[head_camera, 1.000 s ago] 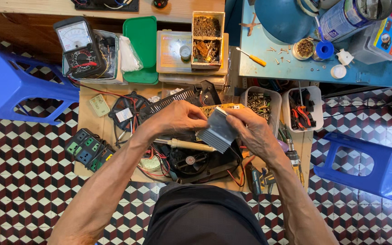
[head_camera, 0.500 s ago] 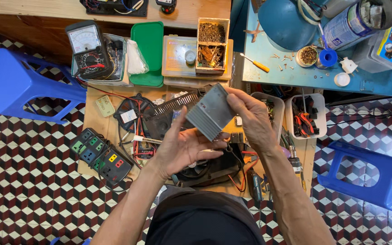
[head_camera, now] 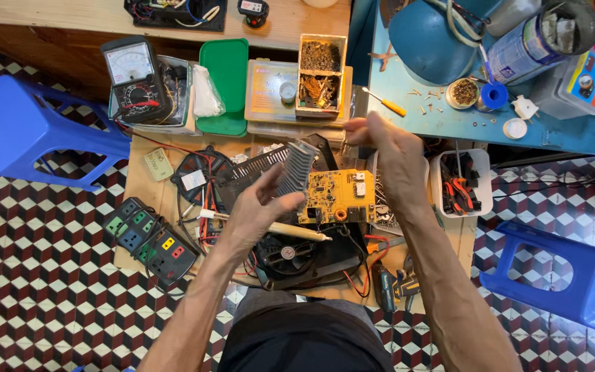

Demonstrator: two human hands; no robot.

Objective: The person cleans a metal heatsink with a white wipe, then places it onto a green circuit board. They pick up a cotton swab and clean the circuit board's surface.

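The person sits at a low wooden board (head_camera: 147, 200) crowded with electronics. Nearest the body lies an opened black casing with a small fan (head_camera: 285, 251), a soldering iron (head_camera: 290, 229) resting across it.

Above that, the left hand (head_camera: 255, 210) is raised, fingers loosely spread and curled — its fingertips sit against the lower edge of a finned grey heatsink (head_camera: 296, 167), steadying it, not clamping it. The heatsink is joined to a yellow circuit board (head_camera: 339, 195), held tilted above the casing. The right hand (head_camera: 395, 160) stands beside the board's right edge, thumb and forefinger extended upward and apart. Whether its lower fingers grip the board cannot be told — the palm hides them.

Judgement: to handle the assembly well, support should be taken on the heatsink fins and board edges, keeping fingers off the solder side and trailing wires slack.

To the left lie a black power strip (head_camera: 151, 241) and a larger fan (head_camera: 197, 176). Farther off stand an analogue multimeter (head_camera: 134, 79), a green lid (head_camera: 226, 83), a parts box (head_camera: 319, 76) and a yellow-handled screwdriver (head_camera: 387, 103) on the blue table (head_camera: 552, 134).
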